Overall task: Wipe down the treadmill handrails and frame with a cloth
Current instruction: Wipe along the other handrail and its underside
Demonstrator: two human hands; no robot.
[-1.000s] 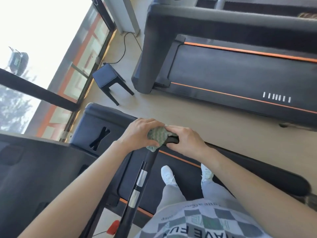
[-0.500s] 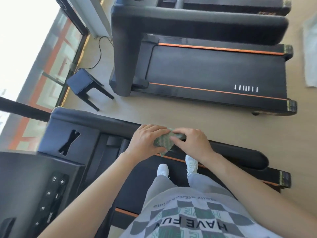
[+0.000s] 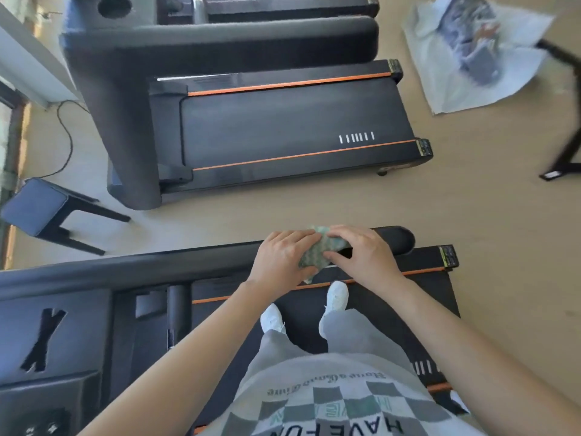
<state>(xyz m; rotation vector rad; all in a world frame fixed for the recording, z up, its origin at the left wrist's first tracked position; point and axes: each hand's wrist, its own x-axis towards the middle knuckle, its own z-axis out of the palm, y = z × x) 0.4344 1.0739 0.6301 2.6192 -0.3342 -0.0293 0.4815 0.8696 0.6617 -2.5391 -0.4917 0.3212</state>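
Observation:
A green patterned cloth (image 3: 317, 251) lies bunched on the black padded handrail (image 3: 132, 270) of the treadmill I stand on. My left hand (image 3: 284, 258) and my right hand (image 3: 364, 254) both press on the cloth from either side, fingers curled over it. Most of the cloth is hidden under the hands. The rail's rounded end (image 3: 399, 240) sticks out just right of my right hand. The treadmill belt (image 3: 393, 309) with its orange side stripe lies below, under my white shoes.
A second black treadmill (image 3: 283, 127) stands across a strip of beige floor. A small dark stool (image 3: 41, 209) sits at the left by a cable. White paper (image 3: 471, 55) lies at the top right, beside a black stand leg (image 3: 566, 152). The console (image 3: 47, 398) is at lower left.
The view has swung right and down, showing more floor and the rail's end. Both hands with the cloth left the thin grip bar and now rest on the padded handrail near its end.

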